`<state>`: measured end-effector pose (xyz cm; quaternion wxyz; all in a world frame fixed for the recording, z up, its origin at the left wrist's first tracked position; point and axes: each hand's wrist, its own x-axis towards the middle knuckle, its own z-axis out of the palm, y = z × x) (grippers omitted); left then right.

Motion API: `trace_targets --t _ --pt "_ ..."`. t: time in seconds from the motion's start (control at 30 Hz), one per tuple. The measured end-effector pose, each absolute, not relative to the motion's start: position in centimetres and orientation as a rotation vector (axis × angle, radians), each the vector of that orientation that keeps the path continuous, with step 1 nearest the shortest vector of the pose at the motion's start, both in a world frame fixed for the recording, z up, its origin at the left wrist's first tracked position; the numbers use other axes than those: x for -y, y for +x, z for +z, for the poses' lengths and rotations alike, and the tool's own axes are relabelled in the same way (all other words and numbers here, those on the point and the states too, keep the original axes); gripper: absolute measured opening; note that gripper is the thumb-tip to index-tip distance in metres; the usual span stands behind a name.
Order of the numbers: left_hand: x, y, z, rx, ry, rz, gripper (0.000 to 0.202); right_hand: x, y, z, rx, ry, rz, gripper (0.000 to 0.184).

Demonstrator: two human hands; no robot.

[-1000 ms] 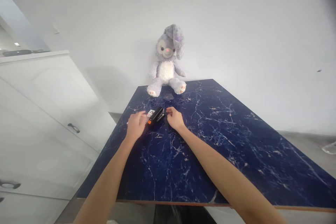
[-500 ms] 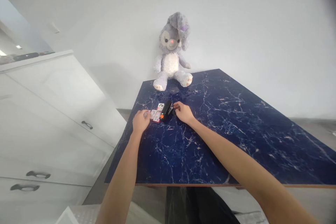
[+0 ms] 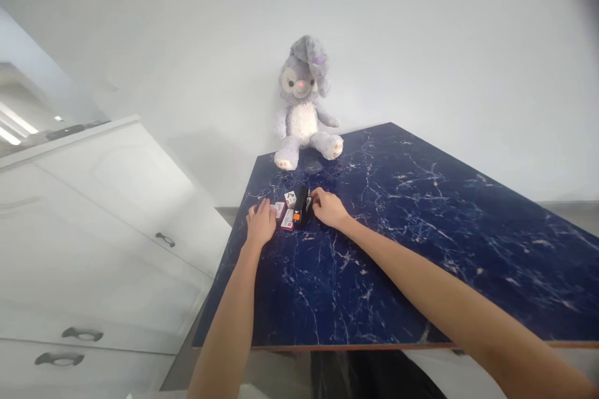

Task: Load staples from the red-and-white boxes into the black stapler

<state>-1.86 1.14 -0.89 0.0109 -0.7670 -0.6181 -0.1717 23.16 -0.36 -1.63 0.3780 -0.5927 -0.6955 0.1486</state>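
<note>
A small black stapler-like device with an orange end lies on the dark blue marbled table, on top of small red-and-white cards. My right hand is at the device's right side, fingers curled against it. My left hand rests on the table just left of the cards, its fingers lying fairly flat and touching the nearest card.
A grey and white plush rabbit sits at the table's far edge against the white wall. White cabinets with dark handles stand to the left, close to the table's left edge.
The camera view shifted, so the table sits more to the right. The device turned from lying slanted to nearly upright in view, and more of the cards shows beside it. Both hands stayed at it.
</note>
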Motion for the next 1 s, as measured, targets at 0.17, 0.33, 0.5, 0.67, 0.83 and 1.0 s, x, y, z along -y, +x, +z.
trace_targets --t 0.17,0.33,0.5,0.67,0.83,1.0 --pt "0.2 -1.1 0.0 1.747 -2.535 -0.709 0.048 0.3 22.8 -1.4 1.937 -1.444 0.302 0.074" --pt "2.4 0.4 1.3 1.623 -2.731 -0.867 0.063 0.8 22.8 -0.6 1.958 -1.491 0.350 0.062" --pt "3.1 0.6 1.3 1.642 -2.773 -0.888 0.050 1.4 25.2 0.1 2.053 -1.368 0.450 0.025" --pt "3.4 0.1 0.9 1.717 -2.617 -0.978 0.031 1.8 27.6 -0.7 2.086 -1.176 0.548 0.011" --pt "3.7 0.5 1.0 1.737 -2.534 -1.022 0.030 0.7 27.4 -1.0 2.097 -1.224 0.450 0.011" --pt "3.6 0.8 0.7 1.770 -2.462 -1.077 0.031 -1.0 27.4 -1.0 2.102 -1.155 0.526 0.010"
